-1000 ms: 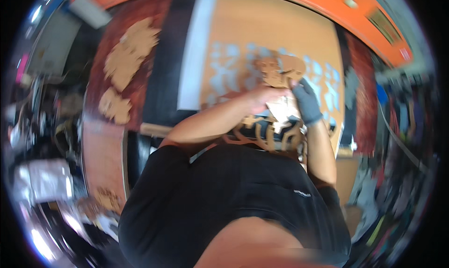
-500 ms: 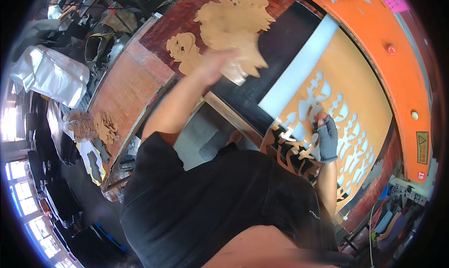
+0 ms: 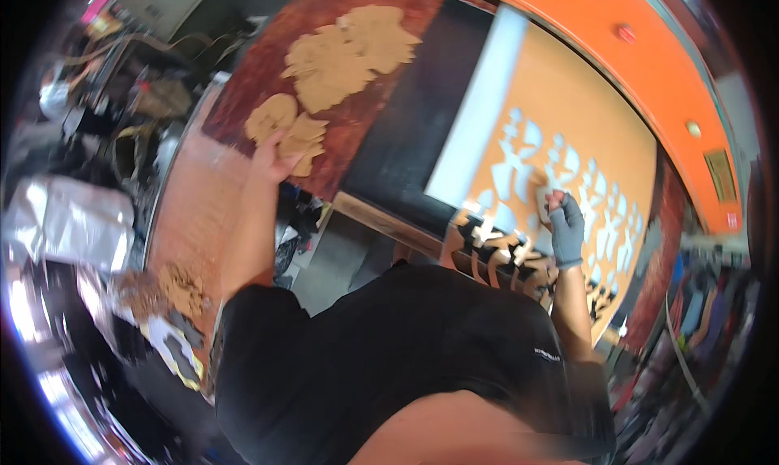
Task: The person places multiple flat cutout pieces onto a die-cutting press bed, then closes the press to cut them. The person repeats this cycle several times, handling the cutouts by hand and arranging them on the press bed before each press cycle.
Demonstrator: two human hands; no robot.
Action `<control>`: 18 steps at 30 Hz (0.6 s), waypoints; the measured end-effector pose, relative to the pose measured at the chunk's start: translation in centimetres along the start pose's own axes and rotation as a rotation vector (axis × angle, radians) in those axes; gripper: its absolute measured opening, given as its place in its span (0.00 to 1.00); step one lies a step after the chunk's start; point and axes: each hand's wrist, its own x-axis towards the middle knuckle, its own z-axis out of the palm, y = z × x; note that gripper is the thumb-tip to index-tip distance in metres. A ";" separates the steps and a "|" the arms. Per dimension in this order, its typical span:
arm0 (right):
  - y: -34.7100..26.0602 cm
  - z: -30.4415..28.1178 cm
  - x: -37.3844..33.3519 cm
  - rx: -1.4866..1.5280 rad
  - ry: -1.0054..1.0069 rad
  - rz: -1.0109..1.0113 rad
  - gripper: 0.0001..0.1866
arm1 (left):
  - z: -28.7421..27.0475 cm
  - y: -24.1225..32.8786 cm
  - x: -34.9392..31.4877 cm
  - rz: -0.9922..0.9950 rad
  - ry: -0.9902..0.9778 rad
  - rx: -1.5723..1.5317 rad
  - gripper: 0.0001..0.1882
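My left hand [image 3: 274, 158] is at a small pile of tan cut-out pieces [image 3: 272, 116] on the dark red board. Its fingers and thumb close around the edge of some tan cut-out pieces [image 3: 304, 143] there. A bigger heap of similar flat pieces [image 3: 345, 55] lies just beyond. My right hand [image 3: 566, 228], in a grey fingerless glove, is over a tan sheet [image 3: 580, 83] with rows of cut-out openings. Its fingers are curled together; what they hold, if anything, cannot be made out. Pale backing shows through the openings.
A white strip [image 3: 479, 112] and a black surface [image 3: 414, 100] lie between the board and the sheet. An orange machine beam [image 3: 584, 19] runs along the far side. The wooden side table [image 3: 195, 197] at left bears tan scraps [image 3: 185, 289]. A silvery plastic bag [image 3: 69, 226] sits farther left.
My left hand has moved left and nearer, from the big heap's near edge to the small pile. The right hand stays over the sheet. The whole view has shifted.
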 end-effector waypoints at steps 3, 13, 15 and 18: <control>1.3 -4.9 -1.0 -0.100 0.187 -0.084 0.15 | 0.2 -1.7 -2.6 0.169 0.211 0.113 0.19; 7.5 -26.2 -8.3 -1.081 0.781 0.315 0.26 | 10.3 -21.7 -13.1 -0.073 -0.255 0.981 0.23; 9.4 -27.7 -9.1 -0.859 0.817 0.330 0.25 | 11.5 -23.9 -13.8 -0.095 -0.166 1.018 0.23; 11.3 -29.0 -9.8 -0.398 0.660 0.237 0.24 | 11.8 -26.5 -14.1 -0.059 -0.122 1.032 0.19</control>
